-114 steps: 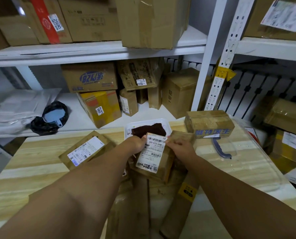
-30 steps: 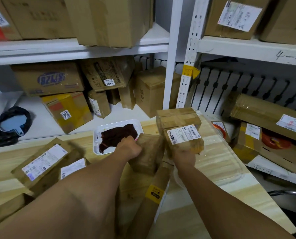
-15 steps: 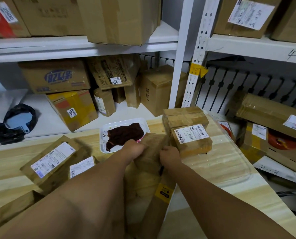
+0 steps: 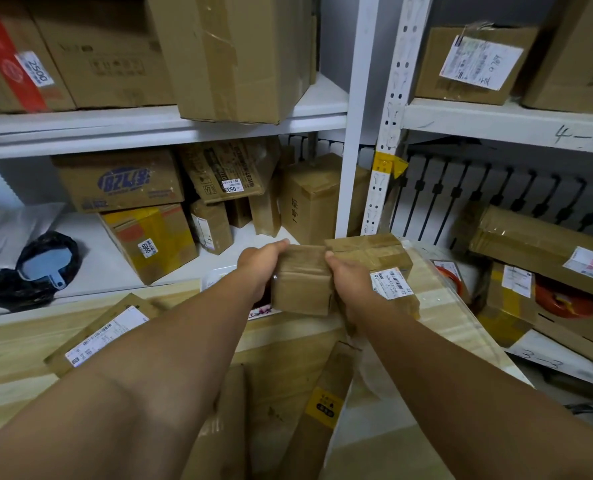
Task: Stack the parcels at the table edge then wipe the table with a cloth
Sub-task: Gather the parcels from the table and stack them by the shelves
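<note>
Both hands gripped a small brown parcel (image 4: 302,284) lifted above the table (image 4: 21,344): the left hand (image 4: 260,263) closed on its left side, the right hand (image 4: 348,277) on its right. Just beyond stood two stacked parcels, a taped box (image 4: 367,249) and a labelled parcel (image 4: 392,285). A white tray (image 4: 215,277) lay mostly hidden behind the left hand; its contents could not be made out. A flat labelled parcel (image 4: 104,334) and a long parcel (image 4: 322,410) lay on the table.

Parcels (image 4: 302,282) matt brown cardboard (glossy tape); table (image 4: 18,344) smooth pale wood w/ grain.
</note>
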Tool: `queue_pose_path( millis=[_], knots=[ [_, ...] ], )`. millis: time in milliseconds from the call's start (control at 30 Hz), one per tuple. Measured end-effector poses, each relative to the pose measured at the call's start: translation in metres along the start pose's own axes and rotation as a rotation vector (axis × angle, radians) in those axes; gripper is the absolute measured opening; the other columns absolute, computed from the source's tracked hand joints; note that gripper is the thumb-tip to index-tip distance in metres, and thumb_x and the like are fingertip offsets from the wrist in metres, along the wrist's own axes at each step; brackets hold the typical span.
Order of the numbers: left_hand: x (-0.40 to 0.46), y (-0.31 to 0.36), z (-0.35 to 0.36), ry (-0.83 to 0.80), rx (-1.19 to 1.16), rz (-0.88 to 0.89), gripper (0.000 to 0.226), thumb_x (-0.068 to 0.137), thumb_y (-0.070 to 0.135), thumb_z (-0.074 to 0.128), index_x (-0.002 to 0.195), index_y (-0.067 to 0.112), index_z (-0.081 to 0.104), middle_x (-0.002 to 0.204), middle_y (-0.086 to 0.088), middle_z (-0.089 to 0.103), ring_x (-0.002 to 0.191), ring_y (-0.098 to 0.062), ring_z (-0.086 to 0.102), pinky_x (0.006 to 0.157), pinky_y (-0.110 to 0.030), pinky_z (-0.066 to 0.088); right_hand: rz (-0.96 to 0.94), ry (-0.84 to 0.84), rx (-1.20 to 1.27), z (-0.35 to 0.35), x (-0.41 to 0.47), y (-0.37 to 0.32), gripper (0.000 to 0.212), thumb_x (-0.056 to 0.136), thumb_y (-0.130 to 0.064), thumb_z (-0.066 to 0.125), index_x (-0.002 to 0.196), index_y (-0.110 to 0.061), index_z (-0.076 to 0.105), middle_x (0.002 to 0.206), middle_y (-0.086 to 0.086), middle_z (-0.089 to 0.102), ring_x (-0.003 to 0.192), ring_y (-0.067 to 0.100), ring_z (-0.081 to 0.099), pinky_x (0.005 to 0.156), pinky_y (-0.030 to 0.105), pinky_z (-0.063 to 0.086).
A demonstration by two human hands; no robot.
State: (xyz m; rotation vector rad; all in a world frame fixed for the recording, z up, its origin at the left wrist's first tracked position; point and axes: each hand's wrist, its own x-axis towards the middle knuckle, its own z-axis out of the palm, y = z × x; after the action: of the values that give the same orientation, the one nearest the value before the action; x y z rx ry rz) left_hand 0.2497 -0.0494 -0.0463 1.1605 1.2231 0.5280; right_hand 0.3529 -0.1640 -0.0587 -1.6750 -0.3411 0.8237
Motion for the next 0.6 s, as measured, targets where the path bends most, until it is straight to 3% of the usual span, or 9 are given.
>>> queue_pose_path(
  millis=[100,233,400,533,600],
  knots=[
    [-0.005,0.018,0.014,-0.073,0.020,0.052,0.067,0.063,0.062,0.070,0.111,0.016,0.065,0.106,-0.003,0.069,0.096,-0.022,0.064,0.077,-0.036,0.048,0.014,0.038,0.057,-0.013,0.008,-0.013,0.029,0.085,-0.044,0.064,0.089,-0.016,0.062,0.096,0.008,0.065,0.090,0.026,0.060,0.091,0.043,0.050],
    [-0.016,0.035,0.040,-0.139,0.025,0.140,0.065,0.078,0.065,0.061,0.120,0.015,0.063,0.116,-0.002,0.066,0.106,-0.020,0.058,0.084,-0.032,0.042,0.025,0.103,0.076,-0.042,0.017,-0.028,0.032,0.084,-0.037,0.068,0.097,-0.008,0.062,0.099,0.012,0.065,0.090,0.029,0.062,0.087,0.048,0.053],
    [-0.029,0.045,0.089,-0.296,-0.004,0.153,0.058,0.090,0.061,0.047,0.122,0.015,0.062,0.107,0.000,0.067,0.087,-0.011,0.060,0.063,-0.026,0.040,0.036,0.186,0.123,-0.090,0.032,-0.039,0.017,0.088,-0.031,0.064,0.090,-0.015,0.059,0.101,0.011,0.063,0.093,0.028,0.060,0.086,0.049,0.054],
    [-0.034,0.043,0.124,-0.375,0.008,0.127,0.063,0.092,0.063,0.041,0.126,0.014,0.060,0.116,-0.002,0.059,0.104,-0.019,0.054,0.083,-0.033,0.042,0.024,0.233,0.183,-0.127,0.042,-0.036,0.011,0.090,-0.023,0.061,0.096,-0.014,0.061,0.101,0.010,0.063,0.088,0.024,0.060,0.077,0.042,0.053],
    [-0.033,0.042,0.144,-0.402,0.013,0.122,0.063,0.092,0.063,0.040,0.122,0.013,0.062,0.110,0.000,0.060,0.100,-0.018,0.054,0.076,-0.031,0.042,0.020,0.264,0.195,-0.147,0.049,-0.034,0.019,0.090,-0.022,0.060,0.106,-0.012,0.062,0.103,0.010,0.064,0.088,0.024,0.060,0.074,0.041,0.053]
  ],
)
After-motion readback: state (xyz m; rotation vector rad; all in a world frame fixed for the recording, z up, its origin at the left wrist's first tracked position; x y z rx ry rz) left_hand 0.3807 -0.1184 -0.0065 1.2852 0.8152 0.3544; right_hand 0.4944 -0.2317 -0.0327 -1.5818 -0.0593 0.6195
